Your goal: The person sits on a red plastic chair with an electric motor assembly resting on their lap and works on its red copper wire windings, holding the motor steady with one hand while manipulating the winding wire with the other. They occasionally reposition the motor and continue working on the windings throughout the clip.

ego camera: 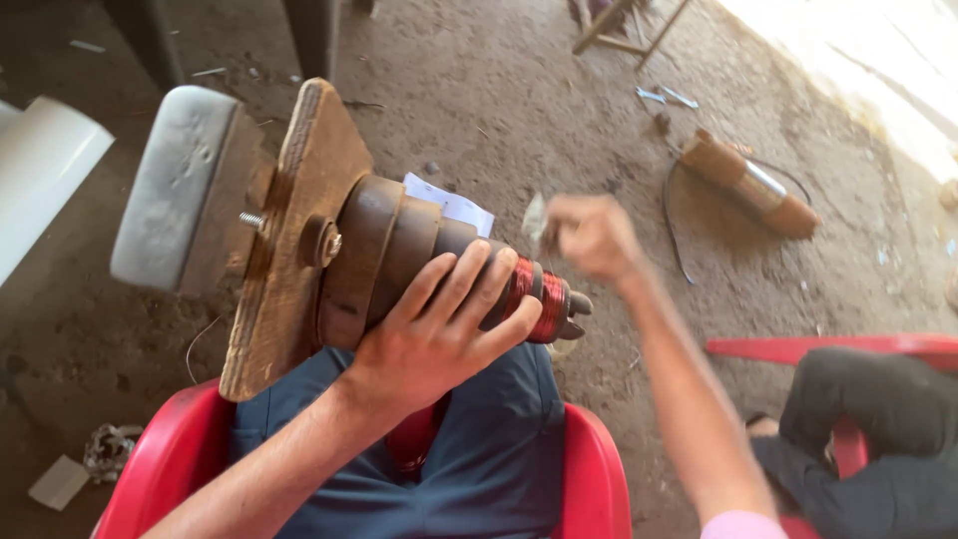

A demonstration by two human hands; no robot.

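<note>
I see my left hand (pixel 439 334) spread over a stepped wooden winding former (pixel 399 255) lying across my lap on the red chair (pixel 599 469), fingers draped across its narrow end where the red copper coil (pixel 534 294) is wound. My right hand (pixel 589 235), blurred, sits just beyond the coil's tip, fingers pressed together as if pinching something; what it pinches I cannot tell. A white paper slip (pixel 454 205) peeks from behind the former. A cylindrical rotor (pixel 753 185) lies on the dirt floor, well apart.
</note>
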